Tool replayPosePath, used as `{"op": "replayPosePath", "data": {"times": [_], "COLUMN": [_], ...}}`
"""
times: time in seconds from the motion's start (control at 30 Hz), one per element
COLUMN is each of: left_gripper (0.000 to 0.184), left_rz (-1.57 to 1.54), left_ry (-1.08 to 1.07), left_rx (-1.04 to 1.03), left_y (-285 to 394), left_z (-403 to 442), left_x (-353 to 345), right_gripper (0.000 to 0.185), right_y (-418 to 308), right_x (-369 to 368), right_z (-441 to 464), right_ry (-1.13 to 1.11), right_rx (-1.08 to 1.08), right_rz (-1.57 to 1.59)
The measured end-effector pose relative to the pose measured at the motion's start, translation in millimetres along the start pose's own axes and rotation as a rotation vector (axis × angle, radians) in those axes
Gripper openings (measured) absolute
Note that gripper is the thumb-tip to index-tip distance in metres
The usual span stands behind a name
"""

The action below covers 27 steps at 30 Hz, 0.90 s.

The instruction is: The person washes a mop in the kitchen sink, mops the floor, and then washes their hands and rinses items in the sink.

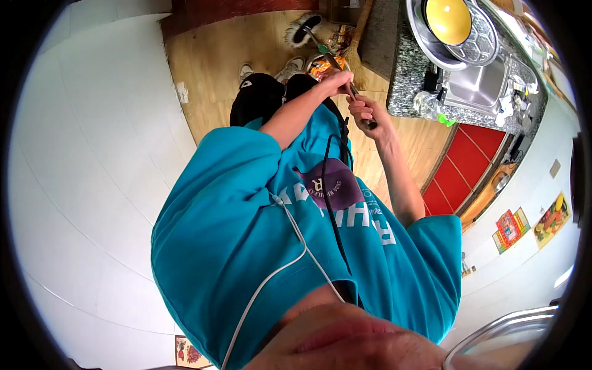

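Observation:
Both my hands are wrapped round the handle of a mop (339, 63), which slants down and away from me. My left hand (338, 83) is closed on it farther along. Nearer my body, my right hand (370, 114) grips it close to the dark end of the handle. A green part shows on the shaft. The mop's black head with a pale fringe (302, 31) is over the wooden floor, beyond my shoes (291, 68); whether it touches the floor is hard to tell.
Beside the mop stand a bin with orange wrappers (327, 66) and a straw broom (354, 61). To the right, a speckled counter (404, 92) carries a metal sink (478, 86), a yellow bowl (448, 21) and a plastic bottle (425, 105). A white wall (92, 154) runs along the left.

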<state>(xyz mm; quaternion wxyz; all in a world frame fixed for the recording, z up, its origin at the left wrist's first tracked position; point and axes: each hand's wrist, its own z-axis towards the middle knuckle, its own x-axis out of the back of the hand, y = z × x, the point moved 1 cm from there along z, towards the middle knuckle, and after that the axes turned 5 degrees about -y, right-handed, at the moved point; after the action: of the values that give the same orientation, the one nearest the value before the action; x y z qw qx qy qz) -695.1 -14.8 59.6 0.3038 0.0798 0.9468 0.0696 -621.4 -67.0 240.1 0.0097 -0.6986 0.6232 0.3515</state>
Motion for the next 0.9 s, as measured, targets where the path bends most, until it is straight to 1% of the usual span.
{"op": "replayPosePath", "data": {"times": [0.07,0.1,0.23,0.27,0.33,0.37,0.4,0.43,0.47,0.5,0.53,0.6,0.67,0.73,0.8,0.83,0.87,0.9], "left_gripper": [0.009,0.009,0.012,0.014,0.016,0.016,0.016,0.015,0.013,0.012,0.011,0.011,0.009,0.007,0.008,0.012,0.021,0.025], "left_rz": [-0.079,-0.106,-0.099,-0.056,-0.015,0.003,0.017,-0.042,0.032,0.039,0.048,0.168,0.238,0.264,0.288,0.27,0.313,0.268], "left_ry": [-0.085,-0.045,-0.006,0.019,0.088,0.103,0.116,0.072,0.026,0.016,0.004,0.082,0.152,0.177,0.162,0.069,0.047,-0.002], "left_rx": [-0.015,-0.016,-0.056,-0.046,-0.039,-0.073,-0.103,-0.085,-0.047,-0.052,-0.062,-0.019,0.03,0.073,0.109,0.106,0.123,0.152], "left_y": [3,7,26,41,67,74,78,81,88,92,98,108,110,99,90,79,78,71], "left_z": [1,-3,-26,-49,-81,-82,-85,-88,-90,-90,-87,-84,-80,-61,-57,-49,-55,-49], "left_x": [-12,-17,-10,-12,-14,-7,-1,5,18,29,39,59,75,94,94,92,81,74], "right_gripper": [0.022,0.023,0.025,0.025,0.017,0.019,0.019,0.02,0.022,0.022,0.022,0.021,0.026,0.028,0.028,0.029,0.029,0.03], "right_y": [-5,-6,6,9,18,25,29,31,34,35,35,41,50,56,59,58,57,59], "right_x": [-3,-8,-30,-36,-50,-58,-62,-64,-66,-65,-63,-57,-53,-45,-34,-26,-19,-16], "right_z": [-5,-8,-2,0,6,7,11,17,23,32,42,65,80,88,87,83,75,64], "right_ry": [-0.002,0.036,-0.022,-0.03,-0.083,-0.121,-0.127,-0.145,-0.163,-0.145,-0.188,-0.204,-0.172,-0.134,-0.14,-0.149,-0.158,-0.193], "right_rx": [-0.019,-0.012,-0.04,-0.029,-0.083,-0.117,-0.104,-0.106,-0.107,-0.061,-0.066,-0.056,0.005,0.039,0.05,0.048,0.049,0.032], "right_rz": [-0.035,-0.045,-0.097,-0.087,-0.043,0.017,0.034,0.045,0.054,0.031,0.022,0.079,0.127,0.175,0.224,0.259,0.293,0.383]}}
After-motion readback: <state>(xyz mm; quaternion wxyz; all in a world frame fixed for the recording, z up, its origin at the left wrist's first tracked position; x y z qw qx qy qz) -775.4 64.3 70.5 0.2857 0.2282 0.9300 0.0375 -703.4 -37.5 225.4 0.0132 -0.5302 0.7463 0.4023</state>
